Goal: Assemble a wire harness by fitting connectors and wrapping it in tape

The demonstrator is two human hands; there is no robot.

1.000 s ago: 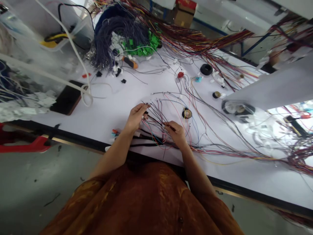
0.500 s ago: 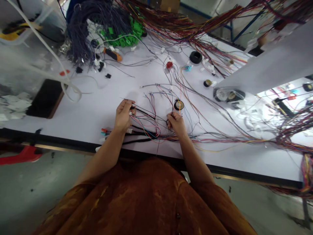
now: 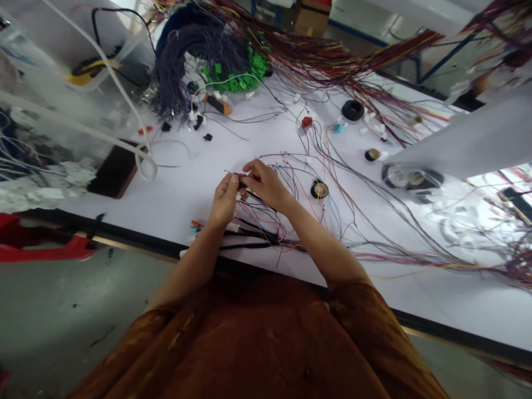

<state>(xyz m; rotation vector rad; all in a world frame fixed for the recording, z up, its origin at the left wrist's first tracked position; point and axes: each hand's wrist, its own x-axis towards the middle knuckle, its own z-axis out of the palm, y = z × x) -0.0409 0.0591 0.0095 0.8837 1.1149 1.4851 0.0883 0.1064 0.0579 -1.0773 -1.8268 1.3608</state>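
Beside the front edge of the table, my left hand (image 3: 225,200) is closed in a pinch on thin black wires, and a short wire end pokes out above the fingertips. My right hand (image 3: 268,185) has its fingertips right against the left ones, bent around the same black wires; its grip is partly hidden. Below the hands a wire harness (image 3: 277,238) lies along the table, with black sleeved branches and thin red, blue and black leads. Orange and blue connectors (image 3: 195,225) sit at its left end. A roll of black tape (image 3: 320,189) lies right of my right hand.
Behind are green connectors (image 3: 236,83) on dark wires, an orange-and-black tool (image 3: 218,104), a red connector (image 3: 306,122) and a light-blue connector (image 3: 338,128). A dark block (image 3: 112,169) and a white cable (image 3: 146,166) lie left. Long wire bundles (image 3: 332,52) cross the back.
My right hand has moved left from the wires near the tape roll to meet my left hand. The view has shifted, so the table appears farther right and turned slightly.
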